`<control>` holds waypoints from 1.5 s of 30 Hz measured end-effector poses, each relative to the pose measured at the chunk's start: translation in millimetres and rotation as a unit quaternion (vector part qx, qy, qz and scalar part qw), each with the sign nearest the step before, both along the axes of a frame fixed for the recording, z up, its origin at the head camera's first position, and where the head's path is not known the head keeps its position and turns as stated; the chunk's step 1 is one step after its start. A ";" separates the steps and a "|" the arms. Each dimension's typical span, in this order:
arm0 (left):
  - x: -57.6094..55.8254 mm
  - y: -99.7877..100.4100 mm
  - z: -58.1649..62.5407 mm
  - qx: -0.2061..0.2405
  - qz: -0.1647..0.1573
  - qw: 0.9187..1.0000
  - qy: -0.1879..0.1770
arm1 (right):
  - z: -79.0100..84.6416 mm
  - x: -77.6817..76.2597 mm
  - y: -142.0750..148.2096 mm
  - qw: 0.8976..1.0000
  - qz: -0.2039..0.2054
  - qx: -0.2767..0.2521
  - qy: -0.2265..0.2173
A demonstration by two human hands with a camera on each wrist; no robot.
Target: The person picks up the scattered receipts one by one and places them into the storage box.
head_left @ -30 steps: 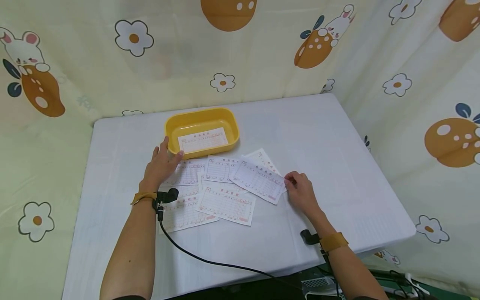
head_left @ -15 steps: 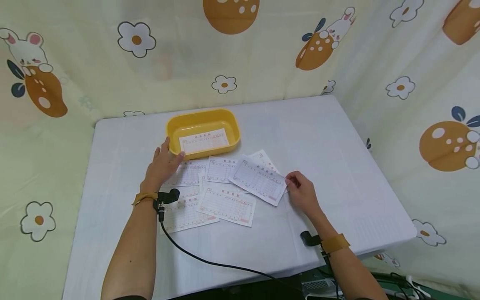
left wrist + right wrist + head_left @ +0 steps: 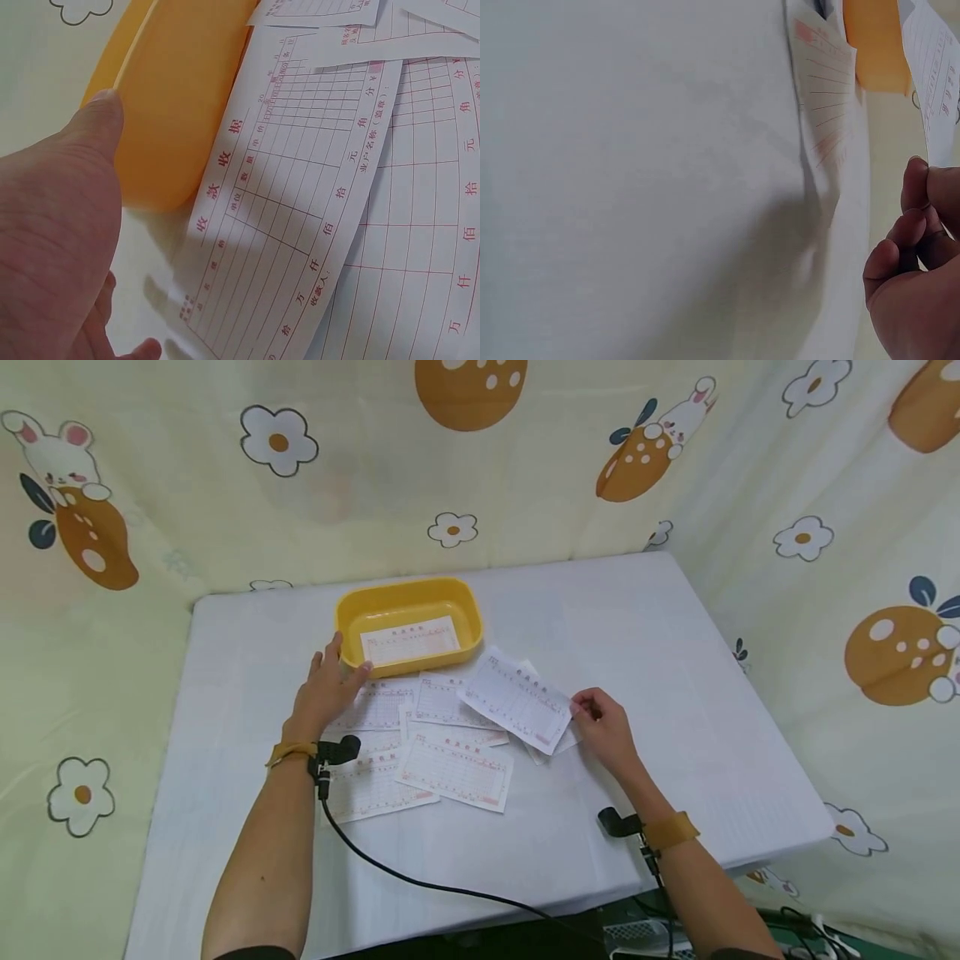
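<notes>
My right hand (image 3: 606,731) pinches the right corner of a printed receipt slip (image 3: 517,700) between thumb and fingertips. That slip is raised off the pile and tilted, as the right wrist view shows too, where the right hand (image 3: 922,262) holds its lower end. Up by the yellow tray (image 3: 465,657), my left hand (image 3: 322,695) lies against its near left corner, fingers extended and thumb at the rim. One receipt slip (image 3: 411,641) is inside the tray. More receipt slips (image 3: 453,772) overlap each other on the table in front of it.
A white cloth covers the table (image 3: 637,635). A black cable (image 3: 435,887) runs from the left wrist camera across the near part of the table. A patterned curtain (image 3: 360,460) hangs behind and at the sides.
My right hand has lifted the pinched receipt slip and shifted slightly up, showing more of the slip beneath. My left hand stays at the tray.
</notes>
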State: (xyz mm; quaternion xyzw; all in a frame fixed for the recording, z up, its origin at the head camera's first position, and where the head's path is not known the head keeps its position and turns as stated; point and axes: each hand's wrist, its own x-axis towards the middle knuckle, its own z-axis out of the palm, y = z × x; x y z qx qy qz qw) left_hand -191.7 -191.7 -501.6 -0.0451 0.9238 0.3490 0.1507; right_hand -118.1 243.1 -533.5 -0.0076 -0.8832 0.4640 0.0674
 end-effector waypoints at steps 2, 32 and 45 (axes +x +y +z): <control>-0.5 -0.7 0.2 -0.002 -0.001 1.000 0.002 | 1.6 -5.0 -1.9 1.000 0.002 -0.001 0.000; -0.9 3.9 2.9 0.009 0.009 1.000 -0.005 | 61.8 -37.6 -66.2 0.995 0.058 -0.081 0.026; -0.7 2.1 1.0 0.005 0.012 1.000 -0.005 | 69.4 -50.9 -86.0 0.993 0.063 -0.092 0.030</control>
